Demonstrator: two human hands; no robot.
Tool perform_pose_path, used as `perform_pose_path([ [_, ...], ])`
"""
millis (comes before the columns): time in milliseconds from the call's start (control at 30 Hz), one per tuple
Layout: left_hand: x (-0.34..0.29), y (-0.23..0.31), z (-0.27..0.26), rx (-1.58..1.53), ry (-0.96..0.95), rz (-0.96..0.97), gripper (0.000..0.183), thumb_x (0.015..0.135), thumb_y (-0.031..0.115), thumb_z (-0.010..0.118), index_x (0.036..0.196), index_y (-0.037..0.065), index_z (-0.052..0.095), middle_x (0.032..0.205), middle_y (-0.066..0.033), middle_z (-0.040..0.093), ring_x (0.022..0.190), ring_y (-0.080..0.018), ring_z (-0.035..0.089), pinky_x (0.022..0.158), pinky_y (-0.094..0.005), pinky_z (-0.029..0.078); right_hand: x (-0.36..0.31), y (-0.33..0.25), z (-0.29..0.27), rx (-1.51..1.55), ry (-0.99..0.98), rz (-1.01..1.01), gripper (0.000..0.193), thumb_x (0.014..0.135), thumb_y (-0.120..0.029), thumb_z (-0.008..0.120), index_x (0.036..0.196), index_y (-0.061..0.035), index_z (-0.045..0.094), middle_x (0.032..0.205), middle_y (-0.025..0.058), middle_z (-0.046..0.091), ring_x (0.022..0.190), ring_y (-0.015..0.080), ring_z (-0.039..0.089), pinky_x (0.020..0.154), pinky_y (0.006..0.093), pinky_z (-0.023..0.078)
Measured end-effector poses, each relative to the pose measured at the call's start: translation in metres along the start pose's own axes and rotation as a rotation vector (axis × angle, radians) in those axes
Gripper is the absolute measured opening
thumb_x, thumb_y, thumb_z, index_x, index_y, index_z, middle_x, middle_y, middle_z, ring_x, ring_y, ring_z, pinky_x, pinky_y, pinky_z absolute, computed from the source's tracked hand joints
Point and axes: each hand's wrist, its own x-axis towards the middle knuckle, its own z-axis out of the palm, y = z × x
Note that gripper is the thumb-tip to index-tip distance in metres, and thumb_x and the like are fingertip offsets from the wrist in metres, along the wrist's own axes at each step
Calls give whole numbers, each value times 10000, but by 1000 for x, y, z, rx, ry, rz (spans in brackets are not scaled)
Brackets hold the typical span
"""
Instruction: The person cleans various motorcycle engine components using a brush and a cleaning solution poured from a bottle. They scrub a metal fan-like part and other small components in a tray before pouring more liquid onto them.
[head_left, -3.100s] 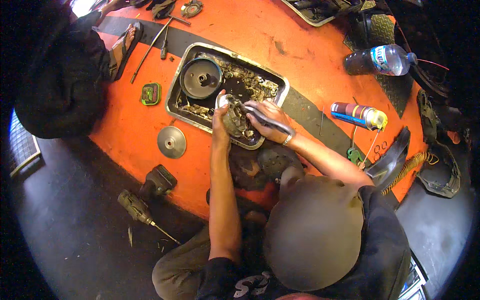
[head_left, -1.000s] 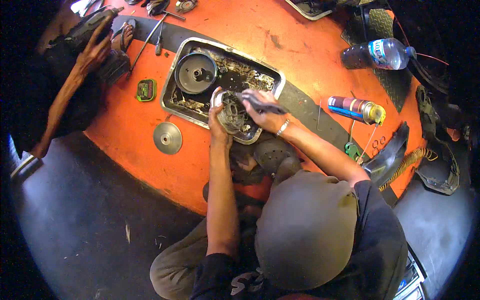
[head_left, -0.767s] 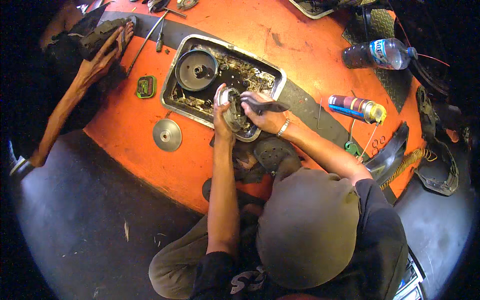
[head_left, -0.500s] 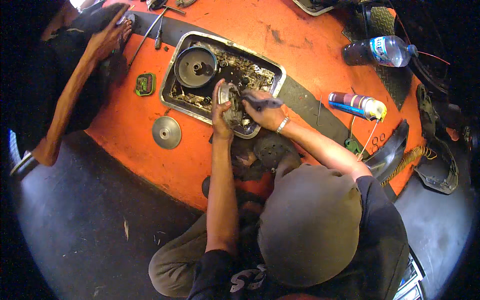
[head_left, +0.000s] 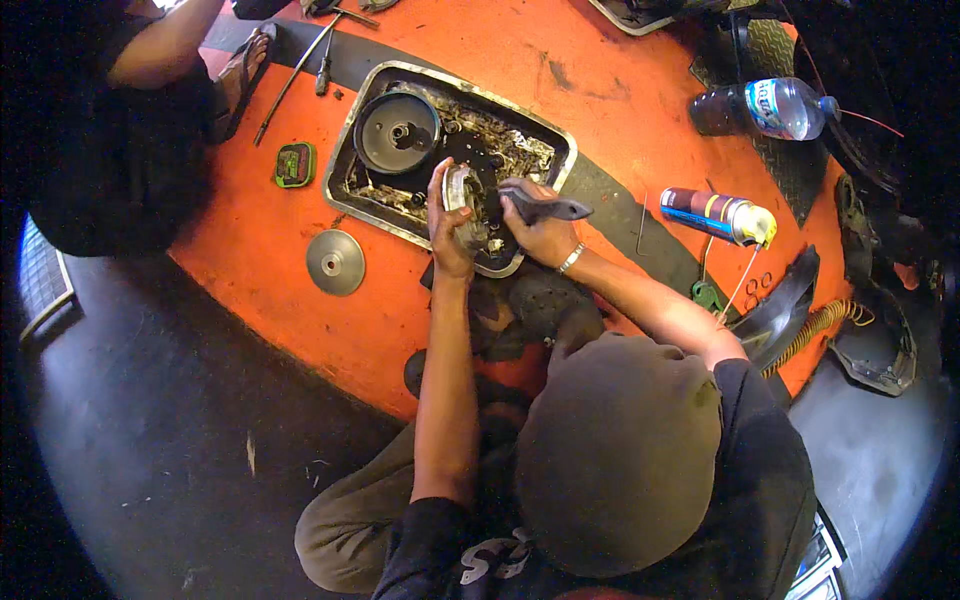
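Note:
My left hand (head_left: 450, 238) is closed around the edge of a round, ribbed metal part (head_left: 461, 200), tilted on its side over the near side of a metal tray (head_left: 572, 152). To its right, my right hand (head_left: 543, 238) grips a brush (head_left: 550, 208) with a dark handle that has a hole at its end. The brush's working end is hidden by the hand and the part. Inside the tray, a wide metal drum (head_left: 383, 150) with a central hub rests at the left, amid dark, dirty liquid and several small parts.
A metal disc (head_left: 335, 263) and a green-and-black tin (head_left: 294, 165) lie left of the tray. At the upper left are a T-handle wrench (head_left: 294, 88) and another person's arm (head_left: 165, 45). A spray can (head_left: 705, 213), bottle (head_left: 785, 108) and black plastic panel (head_left: 783, 312) lie right.
My right hand has shifted slightly right, and the brush handle now reaches farther right. The left hand still holds the metal part. The other person's arm has swung up towards the top edge.

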Motion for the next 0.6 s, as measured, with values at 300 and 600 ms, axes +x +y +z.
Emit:
perform_pose_path([
  [300, -2, -4, -5, -129, 24, -27, 813, 727, 224, 554, 1495, 47, 354, 1404, -152, 493, 1242, -267, 520, 1068, -389, 418, 3, -5, -1, -28, -52, -269, 239, 866, -236, 674, 1048, -82, 660, 973, 107, 692, 885, 303, 649, 795, 395, 460],
  [600, -7, 14, -14, -717, -38, -194, 930, 891, 776, 359, 1519, 91, 328, 1419, -200, 488, 1275, -367, 513, 1036, -585, 447, 48, 13, 3, -47, 37, 23, 339, 938, -352, 617, 1128, -72, 643, 1044, 165, 674, 968, 355, 643, 838, 457, 476],
])
